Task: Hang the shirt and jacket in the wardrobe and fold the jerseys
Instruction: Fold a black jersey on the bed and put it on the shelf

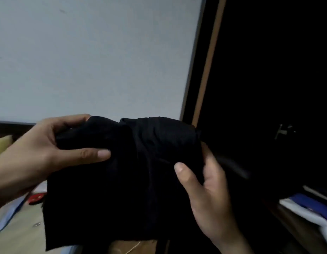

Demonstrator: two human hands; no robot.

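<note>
A black garment [122, 176] hangs bunched between both hands at chest height, its lower part draping down. My left hand [39, 154] grips its upper left edge, thumb pressed on the front and fingers curled behind. My right hand [208, 189] holds the right side with the thumb on the front, its fingers hidden behind the cloth. Right of the garment is the open wardrobe [269, 79], dark inside. Which garment this is I cannot tell.
The wardrobe's wooden frame edge [208, 61] runs up beside a pale wall [94, 52]. Folded white and blue clothes [309, 211] lie on a wardrobe shelf at lower right. A red object [38, 197] and blue cloth [6, 215] lie at lower left.
</note>
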